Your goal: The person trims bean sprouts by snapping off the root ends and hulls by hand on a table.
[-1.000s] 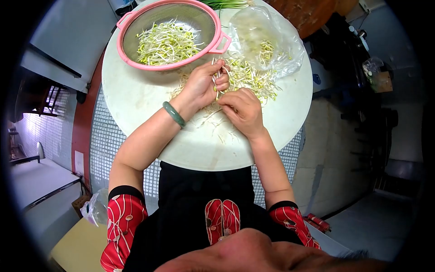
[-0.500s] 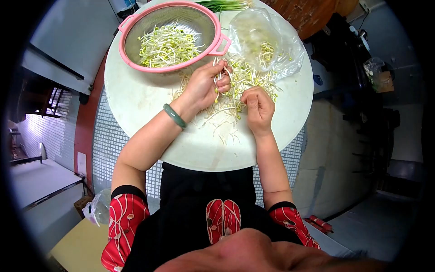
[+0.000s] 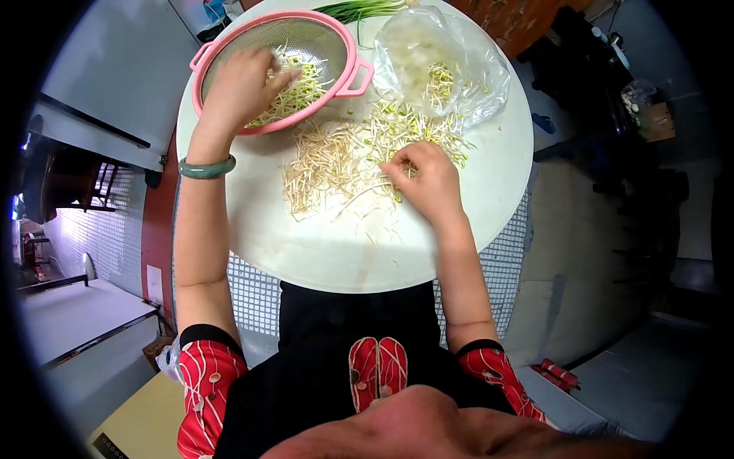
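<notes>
My left hand (image 3: 246,86), with a green bangle at the wrist, is over the pink-rimmed mesh colander (image 3: 350,67). Its fingers are apart and slightly blurred above the bean sprouts (image 3: 302,90) inside. At the near edge of a loose sprout pile (image 3: 394,126) on the table, my right hand (image 3: 430,180) has thumb and fingertips pinched together at a bean sprout (image 3: 398,199). Left of that pile lies a heap of thin, brownish root ends (image 3: 321,168), with a few scattered strands nearer me.
A clear plastic bag (image 3: 478,84) with more sprouts lies at the back right of the round white table (image 3: 329,264). Green onions (image 3: 359,11) rest at the far edge. A slipper (image 3: 544,123) is on the floor to the right.
My left hand has moved from the sprout pile up and left into the colander, its fingers opening. My right hand has shifted slightly left, onto the pile's edge. The root heap is now uncovered.
</notes>
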